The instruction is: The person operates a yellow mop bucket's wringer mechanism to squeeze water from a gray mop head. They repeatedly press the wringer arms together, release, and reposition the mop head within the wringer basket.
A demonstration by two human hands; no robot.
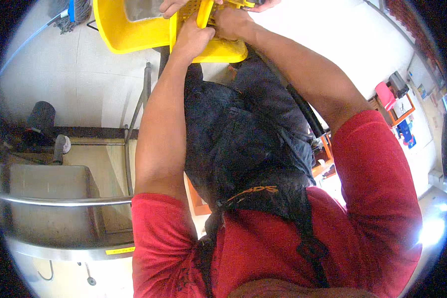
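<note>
At the top of the view is a yellow plastic mop bucket with a perforated yellow wringer. My left hand grips a yellow bar of the wringer, its thumb against the bar. My right hand is bent down at the wringer's perforated part, just right of my left hand; its fingers are mostly hidden. Another person's hand rests at the bucket's upper edge, and part of a further hand shows at the top right of the wringer.
A mop with a blue handle lies at the upper left. A metal sink basin with a steel rail and pipes stands at the left. A black apron hangs before my body. Orange-framed shelves with various items are at the right.
</note>
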